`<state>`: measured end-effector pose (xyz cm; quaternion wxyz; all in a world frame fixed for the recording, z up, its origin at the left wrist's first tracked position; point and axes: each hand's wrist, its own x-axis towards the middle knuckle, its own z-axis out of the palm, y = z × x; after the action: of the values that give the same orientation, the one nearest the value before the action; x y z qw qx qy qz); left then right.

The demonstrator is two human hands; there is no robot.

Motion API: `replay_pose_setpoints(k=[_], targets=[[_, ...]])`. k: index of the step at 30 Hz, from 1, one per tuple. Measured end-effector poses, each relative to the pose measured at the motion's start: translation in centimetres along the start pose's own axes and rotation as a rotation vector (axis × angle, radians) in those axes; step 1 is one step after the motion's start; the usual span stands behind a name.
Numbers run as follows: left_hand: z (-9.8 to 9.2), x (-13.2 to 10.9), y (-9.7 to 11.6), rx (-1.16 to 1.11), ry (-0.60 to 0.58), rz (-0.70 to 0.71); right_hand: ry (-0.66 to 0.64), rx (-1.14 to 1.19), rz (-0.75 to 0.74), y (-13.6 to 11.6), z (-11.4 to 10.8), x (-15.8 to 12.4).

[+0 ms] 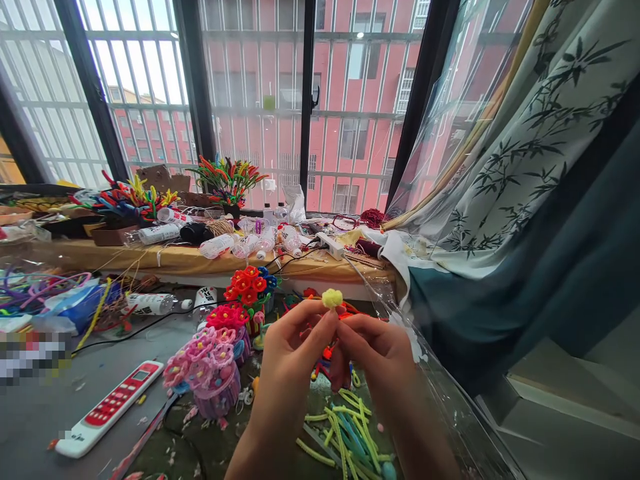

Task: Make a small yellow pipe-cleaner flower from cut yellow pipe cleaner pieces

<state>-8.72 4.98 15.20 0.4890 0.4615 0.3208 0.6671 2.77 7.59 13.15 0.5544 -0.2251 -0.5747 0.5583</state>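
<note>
My left hand [290,347] and my right hand [377,353] meet above the table, fingers pinched together on a small yellow fuzzy pipe-cleaner piece [332,298] that sticks up between the fingertips. Both hands are closed on it. Under them lie several loose green and yellow pipe-cleaner pieces [345,433]. To the left stand a pink pipe-cleaner flower bunch [210,360] and a red flower bunch [247,283].
A red-and-white remote control [107,407] lies at the lower left. The window ledge [165,260] holds bottles, pipe-cleaner bundles [127,197] and a power strip [331,245]. Clear plastic sheet [450,400] and a patterned curtain [525,167] hang on the right.
</note>
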Motion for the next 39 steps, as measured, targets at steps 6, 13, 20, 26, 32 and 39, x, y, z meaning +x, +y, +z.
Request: replay_pose_setpoints(k=[6, 13, 20, 26, 32, 39], targets=[[0.1, -0.1, 0.4, 0.066, 0.036, 0.014, -0.036, 0.123, 0.035, -0.2, 0.1, -0.2], [0.0, 0.0, 0.5, 0.067, 0.015, 0.036, -0.095, 0.194, 0.094, -0.5, 0.3, -0.2], [-0.5, 0.1, 0.8, 0.243, -0.05, 0.113, 0.01, 0.009, 0.025, -0.6, -0.1, 0.1], [-0.8, 0.7, -0.2, 0.653, 0.059, 0.502, 0.22, -0.141, -0.102, -0.8, 0.5, 0.0], [-0.9, 0.4, -0.1, 0.901, 0.016, 0.651, 0.329, -0.32, -0.271, -0.4, -0.1, 0.0], [-1.7, -0.3, 1.4, 1.122, 0.079, 0.889, 0.301, -0.699, -0.574, -0.4, -0.9, -0.2]])
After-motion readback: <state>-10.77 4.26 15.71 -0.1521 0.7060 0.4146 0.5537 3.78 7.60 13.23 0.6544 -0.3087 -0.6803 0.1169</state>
